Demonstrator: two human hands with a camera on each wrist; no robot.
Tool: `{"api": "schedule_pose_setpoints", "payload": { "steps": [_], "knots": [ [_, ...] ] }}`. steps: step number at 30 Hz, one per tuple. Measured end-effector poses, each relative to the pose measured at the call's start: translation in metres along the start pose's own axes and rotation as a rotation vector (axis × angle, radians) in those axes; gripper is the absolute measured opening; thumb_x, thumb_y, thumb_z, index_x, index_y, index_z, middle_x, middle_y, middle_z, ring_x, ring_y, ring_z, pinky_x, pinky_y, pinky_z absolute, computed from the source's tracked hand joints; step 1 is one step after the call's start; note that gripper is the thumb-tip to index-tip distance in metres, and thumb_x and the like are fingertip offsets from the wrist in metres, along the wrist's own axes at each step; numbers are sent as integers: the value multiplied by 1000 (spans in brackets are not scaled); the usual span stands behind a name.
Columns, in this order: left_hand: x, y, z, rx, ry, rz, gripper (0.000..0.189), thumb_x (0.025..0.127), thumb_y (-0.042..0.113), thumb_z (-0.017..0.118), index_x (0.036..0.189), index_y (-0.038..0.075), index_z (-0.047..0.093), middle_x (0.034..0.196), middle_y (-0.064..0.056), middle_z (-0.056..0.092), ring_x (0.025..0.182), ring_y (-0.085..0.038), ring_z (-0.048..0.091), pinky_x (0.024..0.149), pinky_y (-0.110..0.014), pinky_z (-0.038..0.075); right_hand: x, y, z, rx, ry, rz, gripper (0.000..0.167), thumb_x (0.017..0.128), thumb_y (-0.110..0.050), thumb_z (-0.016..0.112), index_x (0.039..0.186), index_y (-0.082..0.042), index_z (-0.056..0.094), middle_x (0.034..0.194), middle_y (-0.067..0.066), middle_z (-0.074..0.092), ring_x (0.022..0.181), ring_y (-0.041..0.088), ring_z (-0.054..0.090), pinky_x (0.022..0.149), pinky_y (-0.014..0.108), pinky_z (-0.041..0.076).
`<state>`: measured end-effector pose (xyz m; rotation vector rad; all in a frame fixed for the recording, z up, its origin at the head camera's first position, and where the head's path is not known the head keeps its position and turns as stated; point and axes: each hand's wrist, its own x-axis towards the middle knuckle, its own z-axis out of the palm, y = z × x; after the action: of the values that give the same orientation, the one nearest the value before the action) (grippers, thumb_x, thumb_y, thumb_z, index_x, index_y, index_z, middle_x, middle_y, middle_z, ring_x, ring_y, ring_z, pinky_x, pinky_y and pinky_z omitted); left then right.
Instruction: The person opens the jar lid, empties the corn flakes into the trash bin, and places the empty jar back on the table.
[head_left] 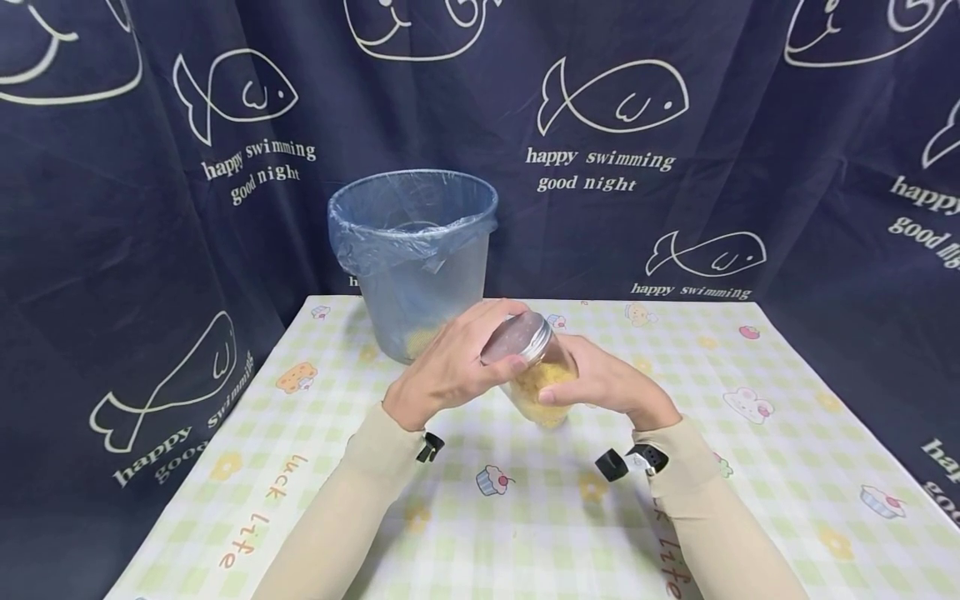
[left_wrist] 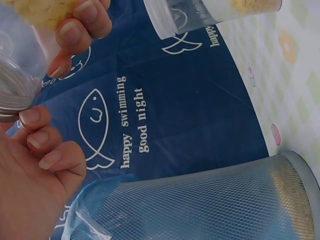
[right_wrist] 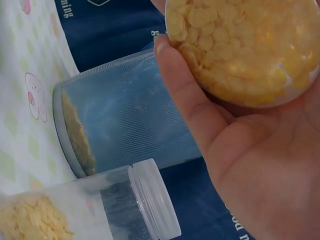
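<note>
The left hand (head_left: 461, 354) grips a lid (head_left: 516, 335), the right hand (head_left: 615, 379) its jar (head_left: 534, 385). Forearms (head_left: 330, 533) slant toward the worktop's far edge (head_left: 682, 303).

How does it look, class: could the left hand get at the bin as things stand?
Probably yes: the bin stands just beyond the left hand, with nothing visible between, though that hand grips the lid and may need to let go first.

"What am I holding?"
"You have a clear, round jar (head_left: 534, 385), partly filled with yellow flakes (right_wrist: 215, 30)."
"And its lid (head_left: 516, 337)?"
"Your lid is silver-rimmed and sits on top. You hold the jar in the air, tilted, lid end toward your left."
</note>
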<state>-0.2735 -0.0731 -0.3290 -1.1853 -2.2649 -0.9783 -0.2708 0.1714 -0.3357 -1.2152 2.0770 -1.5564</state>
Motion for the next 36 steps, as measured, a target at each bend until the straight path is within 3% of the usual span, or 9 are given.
{"api": "schedule_pose_setpoints", "payload": {
  "steps": [9, 19, 28, 36],
  "knots": [
    [0, 2, -1, -16, -1, 14, 63, 92, 68, 49, 137, 25, 58, 132, 11, 62, 119, -5, 56, 94, -31, 50, 0, 3, 0, 92, -84, -4, 62, 87, -26, 75, 138, 0, 53, 123, 16, 68, 105, 24, 69, 96, 34, 56],
    [0, 6, -2, -7, 22, -15, 50, 89, 58, 54, 126, 24, 61, 117, 13, 64, 103, -6, 58, 83, -30, 51, 2, 6, 2, 58, -69, -16, 62, 85, -24, 78, 136, 3, 54, 117, 15, 69, 99, 23, 69, 91, 33, 58],
    [0, 7, -2, 36, 30, -32, 47, 90, 58, 52, 122, 26, 62, 112, 13, 64, 98, -5, 58, 78, -30, 51, 3, 1, 4, -87, -1, 1, 53, 81, -19, 80, 127, 0, 60, 108, 11, 70, 91, 21, 69, 85, 30, 57],
    [-1, 5, -2, 109, 13, -163, 54, 92, 71, 45, 122, 29, 60, 97, 13, 59, 82, -10, 57, 65, -31, 49, 7, -2, 7, -318, 104, 74, 65, 79, -26, 88, 135, -16, 57, 116, -1, 69, 99, 19, 67, 90, 32, 55]
  ]
}}
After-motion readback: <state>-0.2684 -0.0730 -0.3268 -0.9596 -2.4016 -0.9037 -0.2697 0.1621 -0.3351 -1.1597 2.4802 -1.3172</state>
